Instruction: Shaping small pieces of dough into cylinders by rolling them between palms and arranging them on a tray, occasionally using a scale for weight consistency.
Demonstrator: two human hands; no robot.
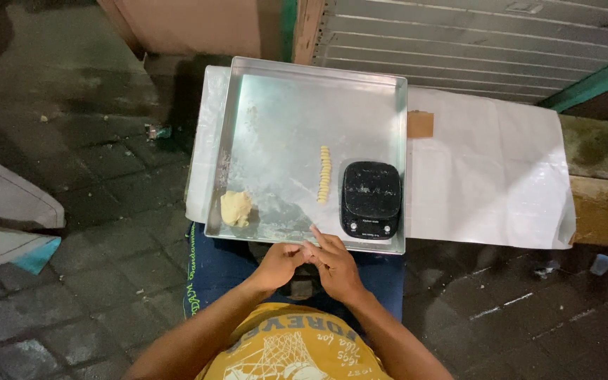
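Fingertips of both hands are pressing together just off the tray's near edge, the left hand [279,264] and right hand [333,264] closing narrowly on something too small to make out, perhaps a pinch of dough being rolled. At twelve o'clock from them, a row of small dough pieces [325,174] is lying on the metal tray [283,91]. A dough lump [236,208] is waiting at ten o'clock, within easy reach. A black scale [370,199] is sitting at one o'clock, crowding the tray's right corner. White paper [487,169] is covering the bench beyond.
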